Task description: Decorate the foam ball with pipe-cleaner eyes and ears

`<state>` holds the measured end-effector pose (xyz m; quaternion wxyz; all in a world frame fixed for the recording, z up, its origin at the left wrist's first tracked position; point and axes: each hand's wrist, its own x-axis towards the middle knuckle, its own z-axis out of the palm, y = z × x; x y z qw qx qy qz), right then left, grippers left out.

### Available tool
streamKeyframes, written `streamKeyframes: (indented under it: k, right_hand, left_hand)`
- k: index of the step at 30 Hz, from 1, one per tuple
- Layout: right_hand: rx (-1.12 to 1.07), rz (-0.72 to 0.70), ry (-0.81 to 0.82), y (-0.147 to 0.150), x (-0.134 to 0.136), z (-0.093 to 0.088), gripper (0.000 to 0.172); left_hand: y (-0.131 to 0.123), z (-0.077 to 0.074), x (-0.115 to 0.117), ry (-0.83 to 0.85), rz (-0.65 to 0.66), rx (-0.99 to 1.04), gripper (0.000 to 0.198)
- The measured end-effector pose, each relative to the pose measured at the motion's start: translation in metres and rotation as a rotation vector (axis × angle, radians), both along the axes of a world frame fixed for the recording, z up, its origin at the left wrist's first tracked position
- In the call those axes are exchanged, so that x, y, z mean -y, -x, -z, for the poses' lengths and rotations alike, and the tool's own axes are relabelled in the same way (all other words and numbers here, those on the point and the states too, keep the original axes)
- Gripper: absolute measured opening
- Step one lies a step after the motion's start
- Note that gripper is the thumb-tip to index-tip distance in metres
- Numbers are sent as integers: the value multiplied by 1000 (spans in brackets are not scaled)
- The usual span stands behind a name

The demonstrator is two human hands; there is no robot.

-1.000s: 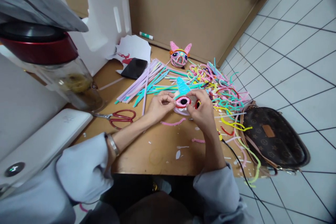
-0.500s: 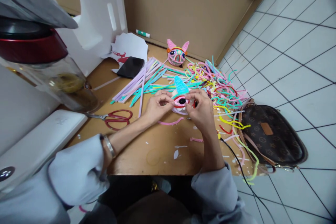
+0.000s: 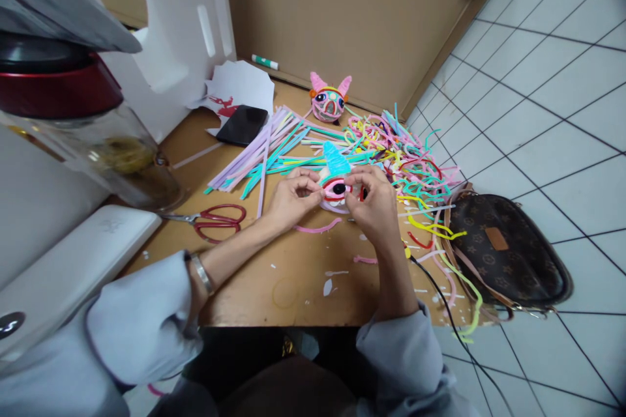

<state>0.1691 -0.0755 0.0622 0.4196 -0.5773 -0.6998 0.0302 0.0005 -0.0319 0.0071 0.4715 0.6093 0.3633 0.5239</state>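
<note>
Between my two hands is a pipe cleaner animal head [image 3: 336, 166] with a turquoise ear and a black eye ringed in pink and red. My left hand [image 3: 299, 199] pinches at the left end of the eye's red rim. Across from it, my right hand [image 3: 372, 202] has thumb and fingers closed at the right side of the same eye, hiding part of the head. A loose pink pipe cleaner [image 3: 317, 228] lies just below on the table. Behind, a finished-looking pink animal head [image 3: 328, 101] with two upright ears stands by the cardboard.
Straight pipe cleaners [image 3: 254, 150] and a tangled heap [image 3: 405, 156] lie beyond my hands. Red-handled scissors [image 3: 220, 223], a phone [image 3: 242, 125] and a glass bottle [image 3: 137, 163] are at left. A brown handbag [image 3: 508, 251] and a black cable [image 3: 447, 313] are at right.
Both hands keep the same pinch on the head, with hardly any movement. The whole view has shifted very slightly.
</note>
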Motion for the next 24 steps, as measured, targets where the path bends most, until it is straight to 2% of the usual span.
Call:
streamKeyframes:
  k: [24]
  right_hand:
    - [-9,-34,-4,1,0,0,19]
  left_hand:
    - [2,0,-2,82,-1,-43,16]
